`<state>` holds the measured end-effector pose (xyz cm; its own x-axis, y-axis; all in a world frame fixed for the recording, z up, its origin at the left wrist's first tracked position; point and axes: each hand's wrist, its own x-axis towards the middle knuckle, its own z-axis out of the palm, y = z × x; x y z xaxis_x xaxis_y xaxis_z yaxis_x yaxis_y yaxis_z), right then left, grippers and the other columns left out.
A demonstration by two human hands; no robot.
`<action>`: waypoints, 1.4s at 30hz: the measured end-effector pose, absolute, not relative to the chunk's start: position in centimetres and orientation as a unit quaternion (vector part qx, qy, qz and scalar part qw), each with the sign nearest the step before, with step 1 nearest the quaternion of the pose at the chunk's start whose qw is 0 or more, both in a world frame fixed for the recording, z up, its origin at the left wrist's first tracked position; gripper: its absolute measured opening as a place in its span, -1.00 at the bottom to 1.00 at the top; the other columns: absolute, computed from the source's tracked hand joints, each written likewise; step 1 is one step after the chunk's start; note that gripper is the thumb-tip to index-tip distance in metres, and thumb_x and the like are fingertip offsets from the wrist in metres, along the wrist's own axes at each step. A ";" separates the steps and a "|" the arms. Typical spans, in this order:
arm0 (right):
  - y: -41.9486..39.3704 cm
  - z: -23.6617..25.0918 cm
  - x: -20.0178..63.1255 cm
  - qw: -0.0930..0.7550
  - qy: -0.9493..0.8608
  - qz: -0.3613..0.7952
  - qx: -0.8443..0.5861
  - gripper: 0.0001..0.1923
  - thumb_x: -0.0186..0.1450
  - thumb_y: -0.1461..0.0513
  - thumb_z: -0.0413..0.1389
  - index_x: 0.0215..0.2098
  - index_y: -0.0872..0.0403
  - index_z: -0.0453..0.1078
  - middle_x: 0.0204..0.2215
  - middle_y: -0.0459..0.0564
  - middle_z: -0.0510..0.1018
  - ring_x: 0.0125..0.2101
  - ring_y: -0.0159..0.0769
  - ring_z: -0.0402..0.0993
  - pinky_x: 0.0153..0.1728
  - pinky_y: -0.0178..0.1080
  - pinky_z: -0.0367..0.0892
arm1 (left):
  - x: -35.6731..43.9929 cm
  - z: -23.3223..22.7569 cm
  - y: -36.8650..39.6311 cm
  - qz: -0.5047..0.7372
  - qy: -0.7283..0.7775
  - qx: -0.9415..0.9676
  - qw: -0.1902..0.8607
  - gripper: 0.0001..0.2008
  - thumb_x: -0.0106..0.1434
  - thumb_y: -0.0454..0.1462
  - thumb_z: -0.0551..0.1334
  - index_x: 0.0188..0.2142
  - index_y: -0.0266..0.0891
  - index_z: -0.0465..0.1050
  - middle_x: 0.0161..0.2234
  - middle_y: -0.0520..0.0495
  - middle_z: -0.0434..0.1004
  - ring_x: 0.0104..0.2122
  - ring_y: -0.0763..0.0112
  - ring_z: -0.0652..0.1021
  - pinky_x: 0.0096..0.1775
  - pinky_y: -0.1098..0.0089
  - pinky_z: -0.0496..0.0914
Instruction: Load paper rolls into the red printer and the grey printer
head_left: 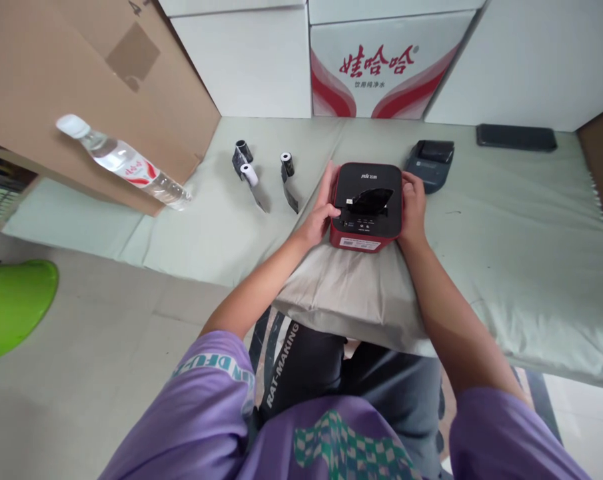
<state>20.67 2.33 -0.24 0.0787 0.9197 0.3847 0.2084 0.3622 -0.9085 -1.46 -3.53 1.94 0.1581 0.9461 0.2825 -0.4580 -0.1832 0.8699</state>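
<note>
The left hand (322,212) gripped the left side of a boxy red printer (365,207) with a glossy black top, thumb pressed on its front; the right hand (414,205) cupped the right side, fingers together. The printer sat on a soft pale green mat (506,253). Three small paper rolls (264,175) lay left, a dark grey device (430,164) far right

Surface (506,253) w/ pale green cloth: red printer (365,207) in both grips; 3 rolls (261,173) & bottle (124,163) left; grey printer (430,165), phone (516,137) right.
</note>
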 end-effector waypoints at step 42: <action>0.8 9.3 20.8 0.311 -0.776 0.206 -0.509 -0.86 0.23 0.08 0.38 -0.33 -0.04 0.67 -0.45 0.06 0.54 -0.06 0.16 0.57 0.17 0.35 0.44 | -0.6 1.1 -3.1 0.634 0.256 0.467 0.561 -0.39 0.15 -0.06 0.37 0.18 0.04 0.33 0.59 0.13 0.07 0.64 0.04 -0.01 0.60 0.02 -0.09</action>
